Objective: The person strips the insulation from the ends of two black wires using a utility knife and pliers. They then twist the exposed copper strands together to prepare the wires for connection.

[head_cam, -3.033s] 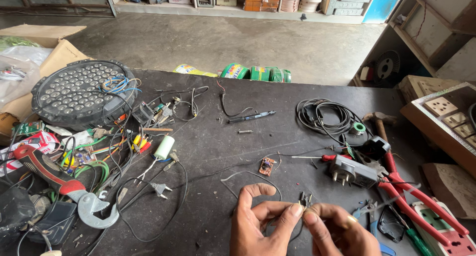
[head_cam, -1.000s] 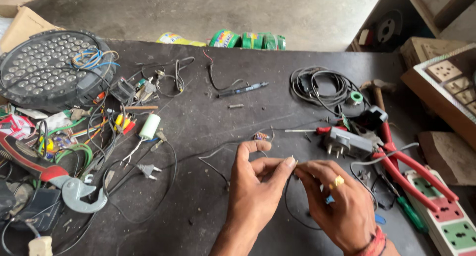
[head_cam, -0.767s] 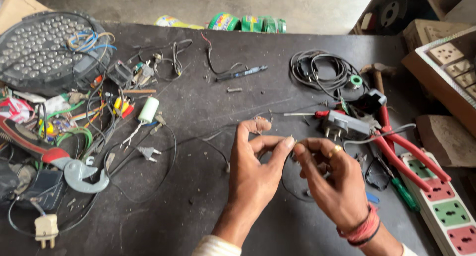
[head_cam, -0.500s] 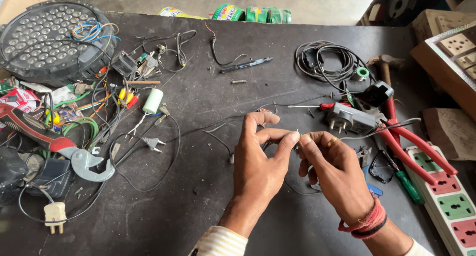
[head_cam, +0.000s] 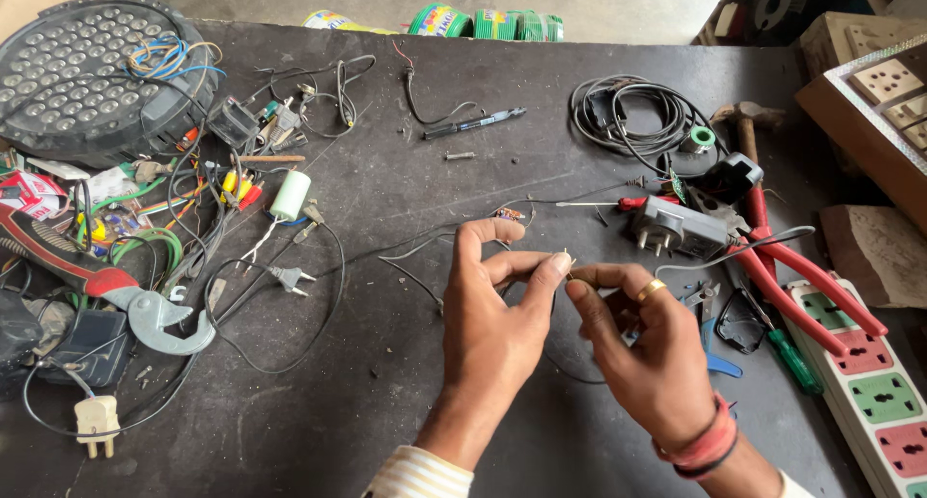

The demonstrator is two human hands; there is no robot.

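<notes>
Dark cluttered workbench, tiny wire end pinched between left hand, right hand

Soft even daylight, faint shadows — sharp focus, slight wide-angle edges

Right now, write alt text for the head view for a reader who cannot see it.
Two hands, the left hand and right hand, pinch a tiny part between fingertips above a dark workbench. Around them lie tangled wires, a round LED lamp panel, red-handled cutters and a power strip.
</notes>
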